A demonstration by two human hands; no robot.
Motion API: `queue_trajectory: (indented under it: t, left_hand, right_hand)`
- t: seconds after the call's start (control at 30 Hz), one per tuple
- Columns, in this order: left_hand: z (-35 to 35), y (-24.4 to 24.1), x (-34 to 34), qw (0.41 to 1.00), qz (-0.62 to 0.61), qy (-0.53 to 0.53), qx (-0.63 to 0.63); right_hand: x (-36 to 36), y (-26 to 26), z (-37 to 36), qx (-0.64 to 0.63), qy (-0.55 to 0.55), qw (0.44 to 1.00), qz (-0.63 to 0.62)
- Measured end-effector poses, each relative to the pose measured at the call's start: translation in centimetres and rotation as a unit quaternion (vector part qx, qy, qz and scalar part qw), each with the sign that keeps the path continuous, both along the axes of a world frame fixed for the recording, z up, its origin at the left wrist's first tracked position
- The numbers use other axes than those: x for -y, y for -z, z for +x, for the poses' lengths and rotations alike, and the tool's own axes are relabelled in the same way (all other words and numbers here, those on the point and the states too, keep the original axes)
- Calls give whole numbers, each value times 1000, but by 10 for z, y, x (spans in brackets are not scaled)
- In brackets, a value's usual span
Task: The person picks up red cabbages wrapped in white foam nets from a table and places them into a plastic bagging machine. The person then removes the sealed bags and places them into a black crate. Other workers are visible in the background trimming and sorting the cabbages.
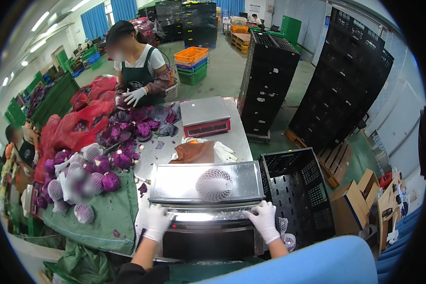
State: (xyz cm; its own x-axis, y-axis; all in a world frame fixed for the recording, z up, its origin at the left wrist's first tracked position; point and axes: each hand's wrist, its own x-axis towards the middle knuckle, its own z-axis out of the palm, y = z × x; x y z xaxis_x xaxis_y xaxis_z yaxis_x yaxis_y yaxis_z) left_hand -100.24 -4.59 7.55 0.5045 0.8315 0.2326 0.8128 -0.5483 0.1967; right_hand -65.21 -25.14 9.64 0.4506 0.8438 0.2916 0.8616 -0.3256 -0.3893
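Note:
At the front of a film wrapping machine (207, 214), my left hand (158, 222), in a white glove, has its fingertips at the left end of the shiny bar. My right hand (264, 220), gloved too, is curled at the bar's right end. Both appear to pinch the edge of thin clear film (230, 214), hard to make out against the metal. A round vegetable in a white foam net (214, 185) rests on the machine's metal plate (174, 181), beyond my hands and nearer the right one. Red cabbages (111, 181), some in foam nets, are heaped at the left on green cloth (110, 209).
A black crate (294, 191) stands right of the machine. Beyond the machine are a scale (205, 113), a brown cloth (195, 152) and a white glove (224, 152). A co-worker (138, 71) handles a cabbage beside loose purple leaves (142, 120). Stacked black crates (268, 81) stand back right.

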Motion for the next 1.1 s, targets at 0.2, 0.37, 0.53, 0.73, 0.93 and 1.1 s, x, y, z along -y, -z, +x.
queue_trajectory:
  t: [0.2,0.37,0.53,0.73,0.93,1.1]
  left_hand:
    - [-1,6,-13,991,-105,11,87]
    - [16,-50,-40,957,-239,161,-15]
    - [-72,-47,-34,794,-549,135,221]
    - [-51,-146,-28,739,-525,221,360]
    - [84,-147,-104,724,-395,221,521]
    - [99,-42,-57,908,-140,372,132]
  right_hand:
    - [-20,-1,-6,107,16,991,-76]
    - [-25,11,-3,27,22,999,8]
    - [52,-47,-10,-436,-58,897,-34]
    - [83,-181,-20,-390,-258,874,130]
    - [-123,-180,-5,-478,-173,840,187]
    - [-110,-28,26,-168,-327,929,42]
